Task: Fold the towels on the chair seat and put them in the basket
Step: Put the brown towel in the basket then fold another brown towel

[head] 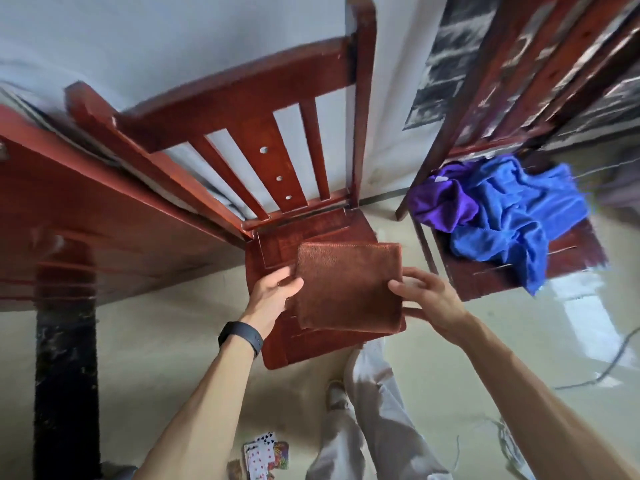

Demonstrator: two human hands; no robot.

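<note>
Lying on the red wooden chair seat [277,348], a folded brown fuzzy towel [349,285] is pinched at both sides by the left hand [273,292] and right hand [429,299] fingers.

folded towel [348,285] on near chair's seat [277,348] | left hand [273,292] at towel's left edge, right hand [427,299] at its right | two crumpled towels [502,216] on second chair [575,268], right | table [69,209] left | playing cards [265,455], apparently on floor, near
</note>
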